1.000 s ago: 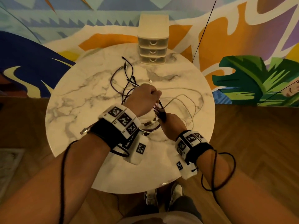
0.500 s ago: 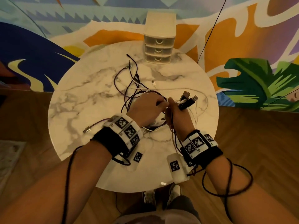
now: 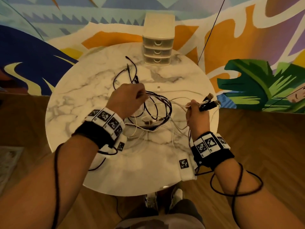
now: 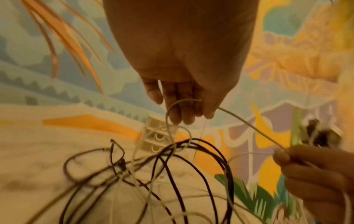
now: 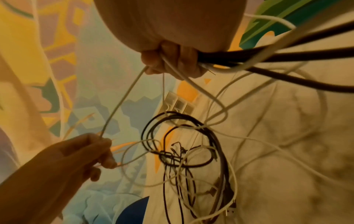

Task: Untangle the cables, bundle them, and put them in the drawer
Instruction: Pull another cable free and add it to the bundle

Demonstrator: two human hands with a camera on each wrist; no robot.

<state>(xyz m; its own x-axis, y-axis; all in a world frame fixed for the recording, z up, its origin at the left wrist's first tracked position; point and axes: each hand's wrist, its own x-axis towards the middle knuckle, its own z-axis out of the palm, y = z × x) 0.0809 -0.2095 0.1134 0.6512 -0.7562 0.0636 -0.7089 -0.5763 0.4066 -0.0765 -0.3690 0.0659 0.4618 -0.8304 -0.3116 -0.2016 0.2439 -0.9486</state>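
Observation:
A tangle of black and white cables (image 3: 156,113) lies on the round marble table (image 3: 79,103), partly lifted between my hands. My left hand (image 3: 142,95) pinches a thin white cable (image 4: 249,125) above the tangle (image 4: 172,174). My right hand (image 3: 193,104), to the right, grips several cable ends, with USB plugs (image 3: 209,103) sticking out past its fingers. In the right wrist view the right hand (image 5: 172,63) clasps black and white cords, and the white cable (image 5: 122,101) runs taut to the left hand (image 5: 99,151). The small three-drawer unit (image 3: 157,48) stands at the table's far edge, its drawers closed.
Loose cable ends (image 3: 127,63) trail toward the drawer unit, and a white plug (image 3: 158,88) lies near the table's middle. A painted wall (image 3: 247,38) rises behind the table. Wooden floor (image 3: 264,146) surrounds it, and my shoes (image 3: 165,199) show below the near edge.
My hands have moved apart. The right hand has carried the plug ends to the right, and the white cable now stretches between the hands. The tangle has spread out.

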